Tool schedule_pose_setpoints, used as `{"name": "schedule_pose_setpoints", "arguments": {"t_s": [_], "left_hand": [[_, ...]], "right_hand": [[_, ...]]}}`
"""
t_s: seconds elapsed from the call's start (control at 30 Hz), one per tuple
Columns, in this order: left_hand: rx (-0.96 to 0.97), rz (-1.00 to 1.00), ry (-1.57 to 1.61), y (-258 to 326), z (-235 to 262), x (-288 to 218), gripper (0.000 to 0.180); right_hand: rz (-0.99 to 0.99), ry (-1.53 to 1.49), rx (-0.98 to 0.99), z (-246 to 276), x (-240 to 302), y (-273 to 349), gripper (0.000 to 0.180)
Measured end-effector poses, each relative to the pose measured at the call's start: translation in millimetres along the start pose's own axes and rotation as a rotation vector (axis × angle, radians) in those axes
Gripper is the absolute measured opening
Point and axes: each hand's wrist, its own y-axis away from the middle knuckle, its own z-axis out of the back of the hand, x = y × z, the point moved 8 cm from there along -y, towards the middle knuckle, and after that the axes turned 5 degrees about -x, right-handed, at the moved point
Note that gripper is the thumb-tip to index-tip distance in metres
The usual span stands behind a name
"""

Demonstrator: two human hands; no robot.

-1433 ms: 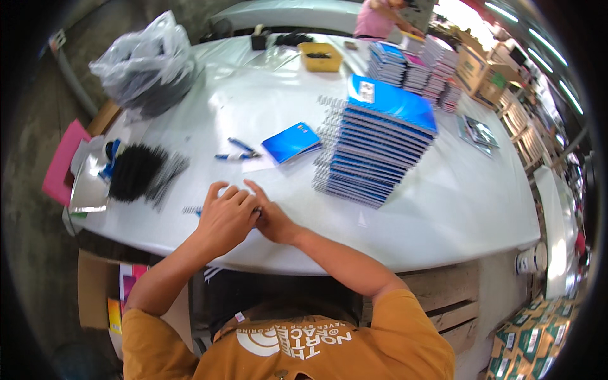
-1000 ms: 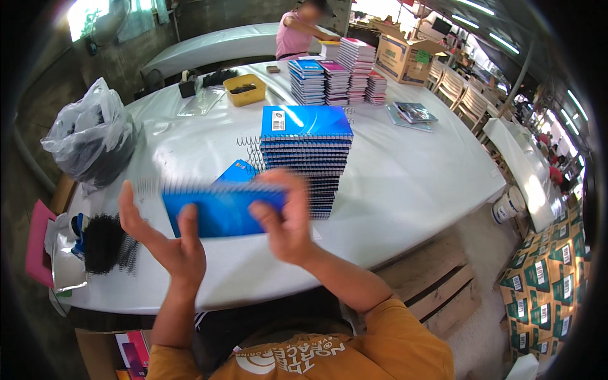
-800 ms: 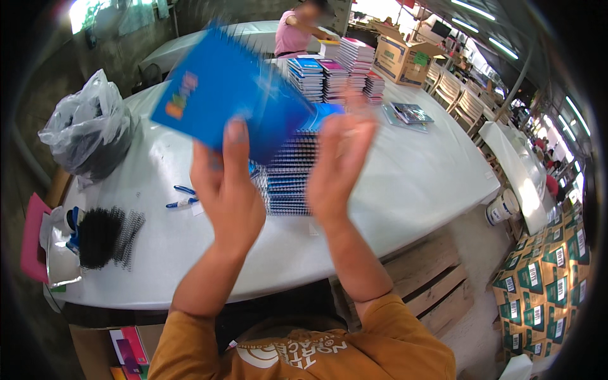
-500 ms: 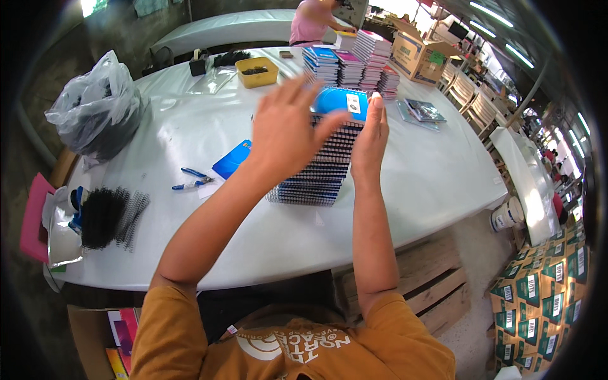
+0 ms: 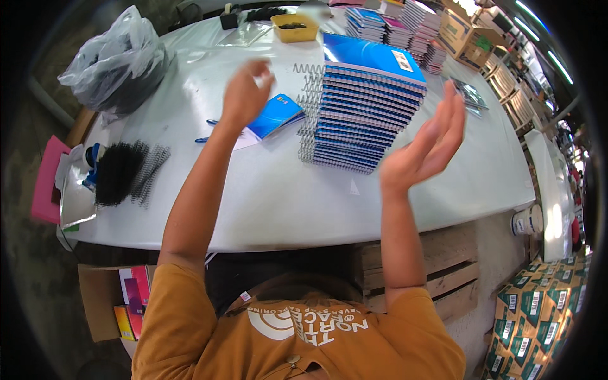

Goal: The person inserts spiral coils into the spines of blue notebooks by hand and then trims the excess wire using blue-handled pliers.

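Note:
A tall stack of spiral notebooks (image 5: 373, 107) with blue covers stands before me on the white table. Loose ends of wire coil stick out along its left side. My right hand (image 5: 427, 149) is open just right of the stack, fingers stretched upward; whether it touches the stack I cannot tell. My left hand (image 5: 248, 92) is raised left of the stack, its fingers loosely bent and apart with nothing visible in them. Below it lie a few blue booklets (image 5: 275, 115). Blue-handled pliers (image 5: 201, 140) are partly hidden behind my left forearm.
Black plastic coils (image 5: 120, 171) lie at the table's left, near a stuffed clear plastic bag (image 5: 117, 66). At the back stand a yellow tray (image 5: 296, 33), more notebook stacks (image 5: 405, 31) and a cardboard box (image 5: 465, 38). A wooden pallet (image 5: 443, 266) lies on the floor.
Both hands have moved apart from the top of the stack, the left one leftward and the right one down to the right. The view has shifted, so the stack now shows fully.

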Motion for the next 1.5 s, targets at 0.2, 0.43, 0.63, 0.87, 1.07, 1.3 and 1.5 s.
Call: {"name": "schedule_pose_setpoints", "arguments": {"t_s": [0.2, 0.43, 0.63, 0.87, 1.07, 1.3, 1.5], "left_hand": [[0.378, -0.078, -0.457, 114, -27, 44, 0.031], [0.01, 0.063, 0.032, 152, 84, -20, 0.03], [0.018, 0.737, 0.492, 173, 84, 79, 0.042], [0.217, 0.432, 0.027, 191, 72, 84, 0.031], [-0.07, 0.283, -1.086, 141, 187, 158, 0.027], [-0.1, 0.363, -0.864, 119, 235, 172, 0.025], [0.19, 0.502, -0.018, 134, 174, 129, 0.025]], "right_hand": [[-0.566, -0.137, 0.812, -46, -11, 171, 0.05], [-0.517, -0.263, 0.719, -92, 12, 208, 0.049], [-1.142, -0.697, 0.998, -111, -36, 259, 0.024], [-1.185, -0.475, 1.183, -107, -39, 274, 0.027], [-1.171, -0.478, 1.218, -110, -34, 270, 0.027], [-1.107, -0.637, 1.178, -115, -28, 265, 0.032], [-1.2, -0.551, 1.134, -112, -38, 267, 0.03]]}}
